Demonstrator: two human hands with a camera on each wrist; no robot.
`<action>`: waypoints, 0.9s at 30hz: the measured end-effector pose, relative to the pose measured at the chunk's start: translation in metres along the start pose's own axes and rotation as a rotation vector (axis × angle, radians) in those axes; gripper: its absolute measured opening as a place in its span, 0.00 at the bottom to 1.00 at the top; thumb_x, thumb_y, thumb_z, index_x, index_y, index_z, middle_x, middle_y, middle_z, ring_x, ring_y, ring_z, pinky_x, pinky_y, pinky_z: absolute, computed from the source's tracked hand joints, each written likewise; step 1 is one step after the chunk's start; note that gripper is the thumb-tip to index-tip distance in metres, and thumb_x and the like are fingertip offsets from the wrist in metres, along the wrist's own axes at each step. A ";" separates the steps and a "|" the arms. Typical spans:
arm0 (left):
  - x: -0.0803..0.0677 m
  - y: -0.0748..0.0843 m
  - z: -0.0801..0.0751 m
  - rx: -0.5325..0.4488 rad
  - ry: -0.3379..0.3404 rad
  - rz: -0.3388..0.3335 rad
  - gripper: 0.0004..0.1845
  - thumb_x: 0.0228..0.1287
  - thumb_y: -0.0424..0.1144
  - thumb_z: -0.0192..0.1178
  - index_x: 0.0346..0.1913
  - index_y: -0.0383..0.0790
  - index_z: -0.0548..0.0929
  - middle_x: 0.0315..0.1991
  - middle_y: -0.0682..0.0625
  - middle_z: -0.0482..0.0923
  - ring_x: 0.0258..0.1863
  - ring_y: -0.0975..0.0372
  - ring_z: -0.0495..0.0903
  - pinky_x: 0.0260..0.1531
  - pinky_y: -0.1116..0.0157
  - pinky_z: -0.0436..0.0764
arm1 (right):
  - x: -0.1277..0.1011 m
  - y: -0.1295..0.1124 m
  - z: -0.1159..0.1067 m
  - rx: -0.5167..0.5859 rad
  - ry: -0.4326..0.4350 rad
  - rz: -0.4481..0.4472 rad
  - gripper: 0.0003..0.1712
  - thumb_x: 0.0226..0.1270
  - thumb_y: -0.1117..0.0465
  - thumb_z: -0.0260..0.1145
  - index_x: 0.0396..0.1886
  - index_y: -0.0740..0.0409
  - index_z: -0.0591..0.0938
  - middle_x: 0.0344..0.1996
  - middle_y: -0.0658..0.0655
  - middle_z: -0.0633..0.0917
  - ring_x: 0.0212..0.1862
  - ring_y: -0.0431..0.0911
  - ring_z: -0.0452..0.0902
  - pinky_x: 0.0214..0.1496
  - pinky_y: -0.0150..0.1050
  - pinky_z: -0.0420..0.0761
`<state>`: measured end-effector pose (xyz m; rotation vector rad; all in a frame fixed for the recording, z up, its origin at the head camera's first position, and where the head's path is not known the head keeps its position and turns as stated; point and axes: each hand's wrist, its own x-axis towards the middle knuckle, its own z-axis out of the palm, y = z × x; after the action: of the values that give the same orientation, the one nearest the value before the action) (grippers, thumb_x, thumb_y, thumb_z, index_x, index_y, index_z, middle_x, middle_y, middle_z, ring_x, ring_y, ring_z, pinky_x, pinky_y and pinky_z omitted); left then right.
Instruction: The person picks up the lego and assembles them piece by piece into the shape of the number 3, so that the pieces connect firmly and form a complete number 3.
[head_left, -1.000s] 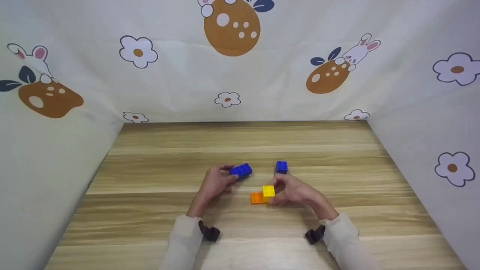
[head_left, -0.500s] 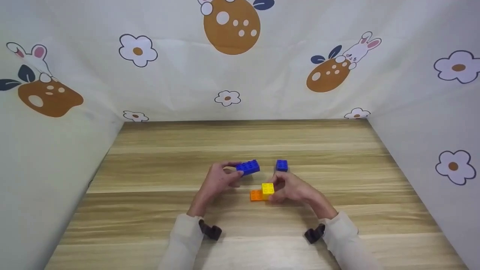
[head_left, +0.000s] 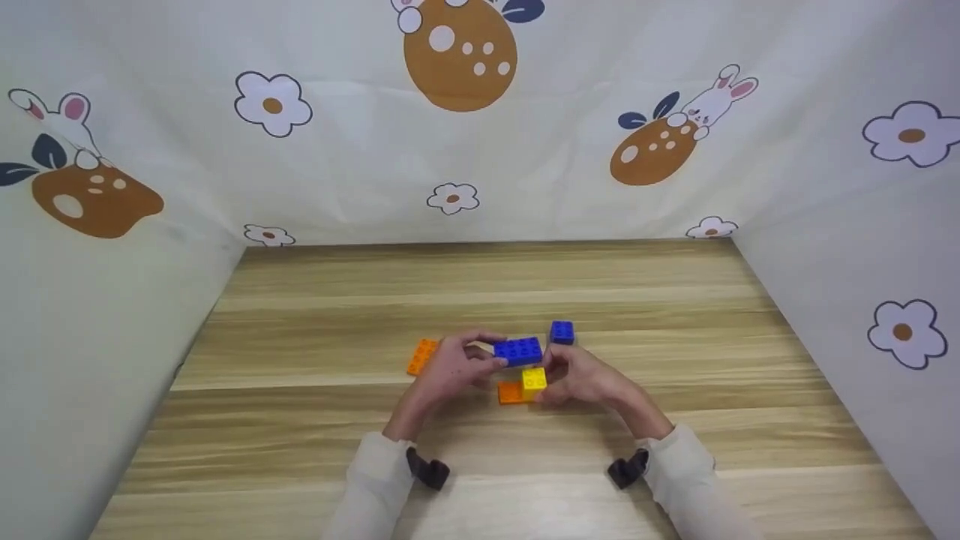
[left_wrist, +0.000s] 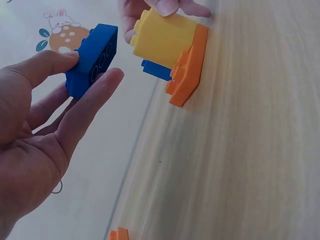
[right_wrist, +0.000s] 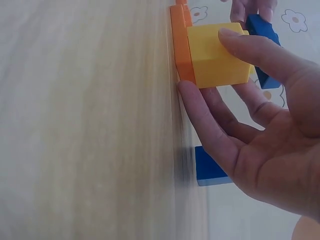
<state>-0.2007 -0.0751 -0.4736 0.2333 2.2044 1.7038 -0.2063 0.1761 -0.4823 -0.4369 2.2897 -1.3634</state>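
My left hand (head_left: pixel 454 367) pinches a long blue toy brick (head_left: pixel 517 351) between thumb and fingers, studs up in the head view. In the left wrist view this blue brick (left_wrist: pixel 95 60) hangs clear of the table, apart from the yellow one. A yellow brick (head_left: pixel 534 382) sits on one end of a flat orange brick (head_left: pixel 510 392), whose studs show to its left. My right hand (head_left: pixel 589 375) grips the yellow brick from the right. The right wrist view has the thumb on the yellow brick (right_wrist: pixel 217 55) and a fingertip at the end of the orange brick (right_wrist: pixel 181 45).
A second blue brick (head_left: pixel 562 332) stands on the wooden table (head_left: pixel 337 300) just beyond my right hand. Another flat orange brick (head_left: pixel 423 356) lies left of my left hand, partly covered by it. Patterned cloth walls (head_left: pixel 360 165) enclose the back and sides.
My left hand has carried the long blue brick rightward, to just behind the yellow brick. The flat orange brick on the left has come into sight. My right hand has stayed in place.
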 end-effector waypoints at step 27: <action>-0.004 -0.002 0.006 -0.036 -0.198 -0.059 0.20 0.60 0.35 0.71 0.54 0.42 0.78 0.38 0.43 0.85 0.31 0.52 0.87 0.37 0.52 0.88 | -0.001 -0.002 0.000 -0.049 0.021 0.062 0.23 0.48 0.67 0.81 0.38 0.59 0.75 0.42 0.57 0.86 0.43 0.46 0.77 0.51 0.37 0.75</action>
<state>-0.1943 -0.0712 -0.4759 0.3103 2.0163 1.6132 -0.2055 0.1754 -0.4806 -0.3651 2.3386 -1.2899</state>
